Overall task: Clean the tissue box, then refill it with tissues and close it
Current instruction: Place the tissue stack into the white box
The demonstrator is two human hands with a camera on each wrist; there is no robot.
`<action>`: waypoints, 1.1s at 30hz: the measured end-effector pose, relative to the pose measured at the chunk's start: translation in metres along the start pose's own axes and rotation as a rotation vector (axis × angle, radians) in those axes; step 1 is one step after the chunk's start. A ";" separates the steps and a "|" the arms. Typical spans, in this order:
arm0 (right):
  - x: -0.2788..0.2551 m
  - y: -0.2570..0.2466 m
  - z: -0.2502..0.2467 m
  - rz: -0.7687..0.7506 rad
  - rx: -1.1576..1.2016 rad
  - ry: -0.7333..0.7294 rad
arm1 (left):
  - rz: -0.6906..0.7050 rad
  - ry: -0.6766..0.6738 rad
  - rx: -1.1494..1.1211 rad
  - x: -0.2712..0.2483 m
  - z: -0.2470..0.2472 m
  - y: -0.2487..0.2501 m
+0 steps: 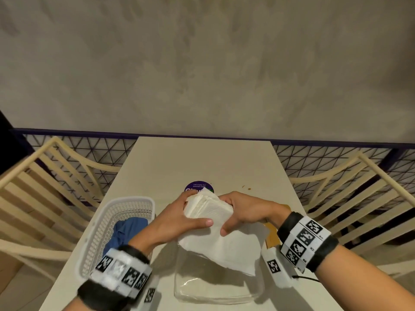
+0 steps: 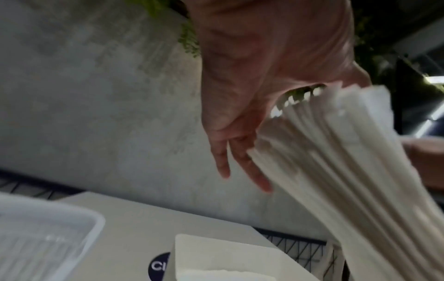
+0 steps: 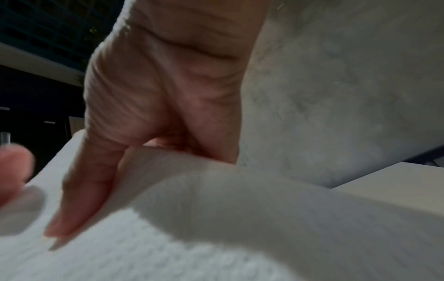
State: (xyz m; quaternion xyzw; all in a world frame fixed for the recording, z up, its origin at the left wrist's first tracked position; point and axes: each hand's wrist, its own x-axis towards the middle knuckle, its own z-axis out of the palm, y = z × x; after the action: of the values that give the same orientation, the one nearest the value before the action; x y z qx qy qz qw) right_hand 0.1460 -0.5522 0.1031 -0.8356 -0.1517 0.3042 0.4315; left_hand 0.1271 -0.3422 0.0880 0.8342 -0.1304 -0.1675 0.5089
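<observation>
A thick stack of white tissues [image 1: 208,209] is held up between both hands over the table. My left hand [image 1: 179,217] grips its left side, thumb lying across the top. Gripping the right side is my right hand [image 1: 241,212], thumb pressed on the near edge. Loose sheets [image 1: 226,248] hang from the stack down over the clear plastic tissue box [image 1: 215,288], which stands open at the near edge. In the left wrist view, my left hand's fingers [image 2: 240,161] lie along the fanned stack [image 2: 336,171]. The right wrist view shows my thumb [image 3: 79,190] on the tissue [image 3: 216,228].
A white plastic basket [image 1: 107,223] with a blue cloth [image 1: 126,230] stands left of the box. A round purple sticker [image 1: 197,187] is on the table [image 1: 202,162] behind the hands. A brown flat piece [image 1: 271,240] lies under my right wrist. Slatted chairs [image 1: 359,198] flank the table.
</observation>
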 end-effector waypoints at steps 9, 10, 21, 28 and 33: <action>-0.006 0.030 -0.012 0.033 0.149 0.062 | 0.010 0.100 0.084 0.026 0.002 0.035; -0.008 0.041 -0.014 0.053 0.170 0.039 | -0.008 0.108 0.048 0.028 -0.002 0.034; 0.001 0.084 -0.047 0.022 1.090 0.243 | -0.247 0.222 -0.529 0.071 -0.010 -0.008; 0.030 0.083 -0.056 0.223 0.888 0.545 | -0.372 0.280 -0.366 0.105 0.002 -0.039; 0.050 0.101 -0.045 0.372 0.530 0.685 | -0.518 0.212 -0.198 0.123 0.011 -0.064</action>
State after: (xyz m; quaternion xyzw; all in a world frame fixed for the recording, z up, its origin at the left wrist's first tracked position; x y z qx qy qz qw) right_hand 0.2119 -0.6135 0.0216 -0.7619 0.2346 0.1112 0.5933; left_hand 0.2371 -0.3703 0.0083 0.7989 0.1579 -0.2155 0.5388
